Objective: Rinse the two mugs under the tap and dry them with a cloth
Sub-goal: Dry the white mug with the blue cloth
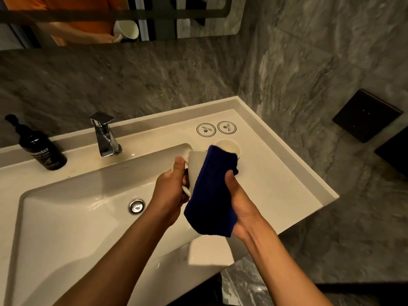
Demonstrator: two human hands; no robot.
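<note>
white mug [197, 166] tilted, handle leftward

A bathroom, probably in a hotel: white washbasin [66, 217] with chrome tap [104, 135] at 10 o'clock, dark pump bottle [42, 149] at 9 o'clock, wall mirror [154, 18] at 12 o'clock, grey marble-patterned wall tiles [298, 62].

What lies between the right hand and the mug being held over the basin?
The blue cloth: the right hand presses it against the side of the white mug, which the left hand holds by its handle. The head view shows this.
</note>
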